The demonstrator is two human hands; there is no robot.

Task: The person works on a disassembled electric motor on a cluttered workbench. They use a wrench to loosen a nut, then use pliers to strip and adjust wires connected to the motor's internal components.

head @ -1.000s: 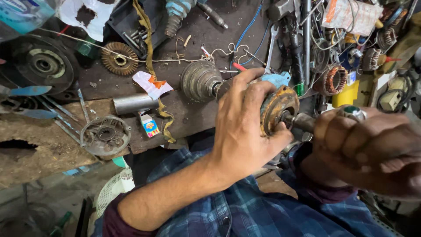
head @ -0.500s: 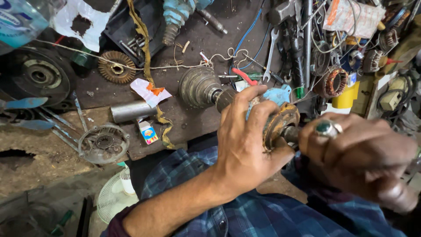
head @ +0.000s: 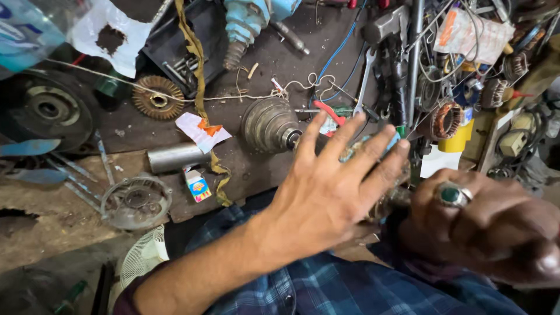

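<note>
Motor rotor (head: 392, 195) sits between both hands, mostly hidden, its shaft pointing right into the closed right hand (head: 490, 230) gripping it, while the left hand (head: 326, 192) lies open-fingered, flat against its left face.

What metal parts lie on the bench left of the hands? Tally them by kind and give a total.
Rusty toothed disc: 1
Dark wheel: 1
Silver tube: 1
Round spoked frame: 1
Ribbed metal cone: 1
Total: 5
</note>
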